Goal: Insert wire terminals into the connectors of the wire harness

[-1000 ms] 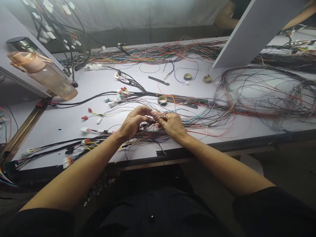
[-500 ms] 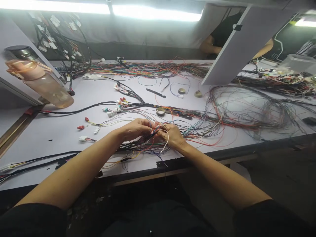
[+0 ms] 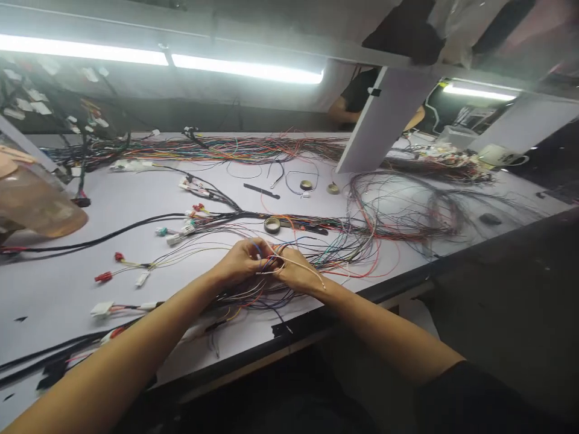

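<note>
Two bare hands meet over the front part of a pale, smooth-topped desk (image 3: 54,289). The left hand (image 3: 244,260) has its grip closed on a cluster of thin, multicoloured insulated wires (image 3: 270,261), its thumb and fingers curled around them. The right hand (image 3: 293,271) grasps the same cluster, just beside the left; how many strands each grip holds cannot be counted. One thin white wire (image 3: 324,286) arches out of the cluster and ends over the right wrist.

Behind the hands runs one black-wrapped, forked cable harness (image 3: 244,214). Three small rolls of dark tape lie on the desk: one roll (image 3: 272,225) just behind the hands, a second roll (image 3: 306,185) and a third roll (image 3: 333,188) farther back, near each other. There are two flat black strips, one strip (image 3: 261,191) bare on the desk and another strip (image 3: 319,229) among the harness wires.

Left of the hands lie two small red plastic connectors (image 3: 103,277), one slim white connector (image 3: 142,278) near them, and one blocky white connector (image 3: 102,310) nearer the front. One translucent peach-coloured bottle (image 3: 40,202) leans at the left edge.

One long mass of mixed-colour wires (image 3: 203,147) stretches along the back. Two lit white tubes (image 3: 248,69) hang above it, and one co-worker's arm (image 3: 344,114) shows beyond. One white mug (image 3: 495,155) stands far right.
</note>
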`<state>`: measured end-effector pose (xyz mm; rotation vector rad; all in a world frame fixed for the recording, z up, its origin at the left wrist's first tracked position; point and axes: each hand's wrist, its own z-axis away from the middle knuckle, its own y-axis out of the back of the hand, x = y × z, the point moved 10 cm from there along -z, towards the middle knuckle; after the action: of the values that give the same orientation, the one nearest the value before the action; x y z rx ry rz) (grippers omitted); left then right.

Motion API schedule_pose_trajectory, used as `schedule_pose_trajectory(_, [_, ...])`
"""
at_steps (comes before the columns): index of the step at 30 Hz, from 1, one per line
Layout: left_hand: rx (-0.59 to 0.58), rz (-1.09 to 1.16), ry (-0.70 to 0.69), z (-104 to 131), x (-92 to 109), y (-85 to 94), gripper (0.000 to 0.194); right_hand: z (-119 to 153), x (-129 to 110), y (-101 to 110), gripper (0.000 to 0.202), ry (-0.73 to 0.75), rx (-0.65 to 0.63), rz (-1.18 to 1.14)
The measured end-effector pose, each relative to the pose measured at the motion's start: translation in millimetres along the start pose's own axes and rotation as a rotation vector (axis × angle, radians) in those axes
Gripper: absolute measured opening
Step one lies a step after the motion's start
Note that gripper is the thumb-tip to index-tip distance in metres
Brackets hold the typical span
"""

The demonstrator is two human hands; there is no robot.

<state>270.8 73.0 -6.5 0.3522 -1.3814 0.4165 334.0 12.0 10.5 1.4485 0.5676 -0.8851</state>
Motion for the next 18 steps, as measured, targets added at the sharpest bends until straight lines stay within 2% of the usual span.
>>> schedule_pose_trajectory(5, [-0.116, 0.255, 0.095, 8, -13, -4.8, 0.035, 2, -1, -3, 0.013, 0.049, -0.146, -0.198])
schedule_pose_trajectory(8, [-0.149, 0.287, 0.207, 14, -22, -6.3, 0.034, 4, 0, -5, 0.021, 0.063, -0.202, -0.300])
schedule_pose_trajectory(14, [-0.188, 0.302, 0.291, 15, -24, -11.3, 0.047, 1, 4, -6, 0.023, 0.014, -0.191, -0.306])
schedule_pose_trajectory(18, [-0.155, 0.160, 0.341, 8, -24, -12.0, 0.047, -5, 10, -6, 0.017, -0.031, -0.146, -0.193])
